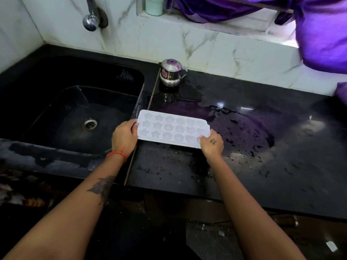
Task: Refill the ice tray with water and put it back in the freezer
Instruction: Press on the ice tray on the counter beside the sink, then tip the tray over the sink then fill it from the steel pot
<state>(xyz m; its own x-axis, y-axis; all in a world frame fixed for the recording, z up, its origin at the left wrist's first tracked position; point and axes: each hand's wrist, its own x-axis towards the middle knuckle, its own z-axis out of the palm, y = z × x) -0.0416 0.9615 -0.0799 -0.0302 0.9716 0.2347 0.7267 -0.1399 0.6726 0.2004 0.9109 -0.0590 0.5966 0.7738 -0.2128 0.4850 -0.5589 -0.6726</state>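
Note:
A white ice tray [171, 128] with star and flower shaped cells is held level just above the black counter, right of the sink. My left hand [124, 136] grips its left short end. My right hand [212, 143] grips its near right corner. Whether the cells hold water I cannot tell. The wall tap [91, 20] sits above the sink's far left, with no water running from it.
The black sink [75, 113] with its drain [89, 124] lies to the left. A steel coffee filter pot [170, 74] stands at the back of the wet black counter [244, 147]. Purple cloth [319, 34] hangs at the upper right.

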